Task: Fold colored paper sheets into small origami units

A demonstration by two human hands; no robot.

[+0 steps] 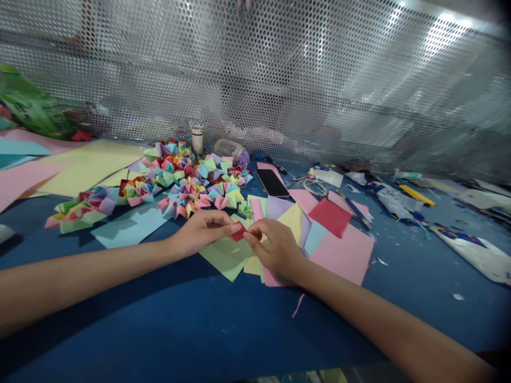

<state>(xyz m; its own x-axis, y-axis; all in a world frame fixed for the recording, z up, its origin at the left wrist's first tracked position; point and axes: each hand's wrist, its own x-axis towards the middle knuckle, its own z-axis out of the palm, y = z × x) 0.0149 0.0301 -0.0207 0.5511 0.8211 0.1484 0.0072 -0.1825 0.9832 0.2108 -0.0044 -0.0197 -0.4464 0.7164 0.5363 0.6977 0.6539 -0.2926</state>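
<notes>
Between my two hands is a small folded piece of red paper. My left hand pinches its left side, thumb on top. The fingertips of my right hand close on its right edge. Below them lie a pale green sheet and overlapping coloured sheets, among them a large pink sheet and a red square. Just beyond my left hand spreads a heap of many-coloured folded paper pieces, with a light blue sheet at its near side.
A black phone lies behind the sheets. A clear jar on its side and a small white bottle stand near the perforated metal screen. To the right are a cutter knife, a yellow tool and plastic wrappers.
</notes>
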